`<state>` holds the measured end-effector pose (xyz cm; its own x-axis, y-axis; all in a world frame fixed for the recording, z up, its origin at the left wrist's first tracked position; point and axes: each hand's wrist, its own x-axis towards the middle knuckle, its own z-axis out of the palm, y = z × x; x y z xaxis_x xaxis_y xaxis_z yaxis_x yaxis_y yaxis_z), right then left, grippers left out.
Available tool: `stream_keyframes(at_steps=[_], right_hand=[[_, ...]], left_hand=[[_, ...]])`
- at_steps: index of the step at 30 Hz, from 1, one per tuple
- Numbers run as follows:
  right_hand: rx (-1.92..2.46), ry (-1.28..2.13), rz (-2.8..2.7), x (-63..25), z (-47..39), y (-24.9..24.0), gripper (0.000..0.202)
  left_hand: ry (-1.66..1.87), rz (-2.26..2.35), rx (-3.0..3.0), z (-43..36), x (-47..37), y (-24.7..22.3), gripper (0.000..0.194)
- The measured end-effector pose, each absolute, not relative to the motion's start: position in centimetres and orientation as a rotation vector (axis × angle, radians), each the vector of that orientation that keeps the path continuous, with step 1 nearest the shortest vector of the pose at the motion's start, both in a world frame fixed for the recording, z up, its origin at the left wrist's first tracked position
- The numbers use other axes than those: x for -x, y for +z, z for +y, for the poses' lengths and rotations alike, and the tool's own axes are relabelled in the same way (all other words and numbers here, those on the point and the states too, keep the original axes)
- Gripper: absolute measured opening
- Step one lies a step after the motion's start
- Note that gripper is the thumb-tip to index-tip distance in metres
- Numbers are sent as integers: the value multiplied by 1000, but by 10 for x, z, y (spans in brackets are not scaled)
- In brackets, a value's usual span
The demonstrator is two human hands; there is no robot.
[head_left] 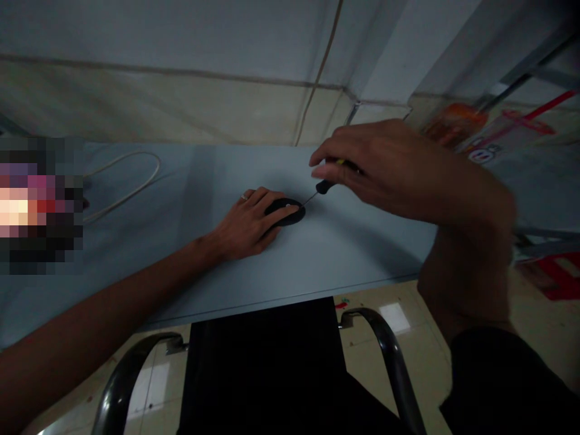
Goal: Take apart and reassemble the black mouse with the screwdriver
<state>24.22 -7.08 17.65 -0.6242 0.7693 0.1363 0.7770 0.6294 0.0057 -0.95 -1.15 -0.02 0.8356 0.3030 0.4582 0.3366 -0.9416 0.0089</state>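
Note:
A small black oval object, which looks like a computer mouse [285, 212], lies on the light blue table [254, 281]. Around it my left hand [249, 223] is closed, its fingers over the top and side; a ring shows on one finger. My right hand [362, 160] grips the dark handle of a screwdriver [322, 186] above the table. The thin metal shaft slants down to the left, and its tip touches the right end of the black object.
A white cable [151, 155] loops at the left beside a pixelated area. At the right are an orange-lidded container [462, 121], a clear cup with a red straw [512, 130] and a red box [555, 275]. Chair armrests [385, 344] flank the front edge; a wall [181, 103] stands behind.

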Motion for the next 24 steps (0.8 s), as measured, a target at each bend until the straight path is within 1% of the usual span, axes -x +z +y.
stream_keyframes(at_steps=[5,8,11,15,21,24], right_hand=[[1233,-58,-2739,-243,-71,175,31],[1253,-52,-2711,-246,-70,175,28],[1183,12,-2758,-249,-71,176,27],[1189,-4,-2670,-250,-74,174,36],[1232,-5,-2768,-241,-71,177,26],[1278,-4,-2723,-239,-69,178,20]], left_hand=[[-696,-510,2951,-12,10,1,50],[-702,-500,2927,-13,11,2,50],[-712,-498,2933,-13,11,2,51],[-696,-501,2928,-12,11,2,52],[-676,-501,2882,-14,10,3,51],[-652,-510,2851,-16,9,4,50]])
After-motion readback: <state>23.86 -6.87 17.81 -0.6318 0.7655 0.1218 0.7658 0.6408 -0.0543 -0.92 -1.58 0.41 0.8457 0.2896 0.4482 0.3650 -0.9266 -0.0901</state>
